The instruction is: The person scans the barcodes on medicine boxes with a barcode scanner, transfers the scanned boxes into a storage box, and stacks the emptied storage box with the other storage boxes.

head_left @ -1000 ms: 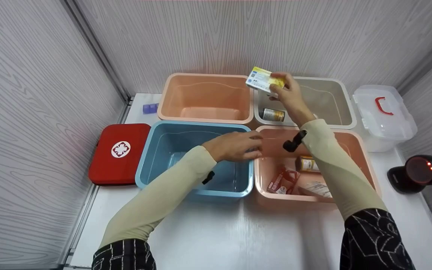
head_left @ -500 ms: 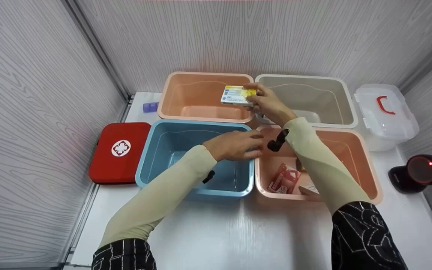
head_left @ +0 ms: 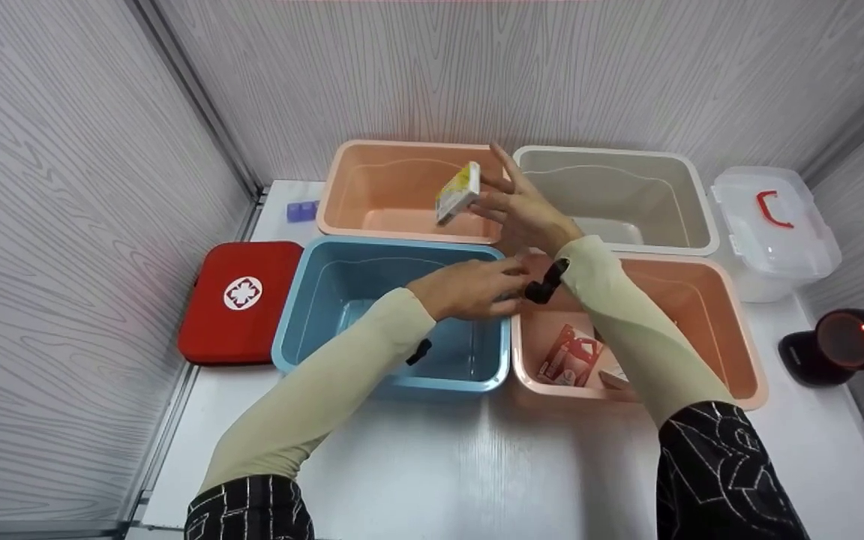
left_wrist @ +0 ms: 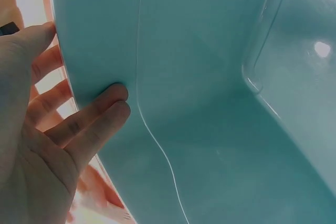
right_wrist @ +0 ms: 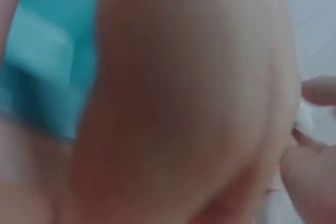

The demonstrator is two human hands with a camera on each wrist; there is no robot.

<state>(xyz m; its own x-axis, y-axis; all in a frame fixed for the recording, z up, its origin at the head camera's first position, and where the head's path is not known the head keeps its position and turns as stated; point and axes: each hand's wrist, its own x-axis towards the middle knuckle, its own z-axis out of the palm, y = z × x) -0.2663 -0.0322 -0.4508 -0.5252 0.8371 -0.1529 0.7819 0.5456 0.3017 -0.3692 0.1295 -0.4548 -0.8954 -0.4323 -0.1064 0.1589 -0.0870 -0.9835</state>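
A white and yellow carton (head_left: 458,193) is tilted on edge above the back-left orange bin (head_left: 342,187). My right hand (head_left: 526,206) is just right of it, fingers spread and fingertips close beside its right side. In the right wrist view the hand is large and blurred, with a small white patch near its fingers. My left hand (head_left: 469,289) rests with loose fingers at the right rim of the blue bin (head_left: 391,385). The left wrist view shows some left-hand fingers (left_wrist: 97,124) over the blue inner wall and others on the far side of the rim.
The front-right orange bin (head_left: 739,330) holds a red packet (head_left: 571,356) and a white item. A grey bin (head_left: 691,195) stands behind it. Around them are a red first-aid case (head_left: 241,330), a clear lidded box (head_left: 769,232), a black scanner (head_left: 844,337) and a purple item (head_left: 301,211).
The right hand carried the carton left from the grey bin to the back-left orange bin. Its fingers have spread, and the carton has turned on edge. The left hand has stayed put.
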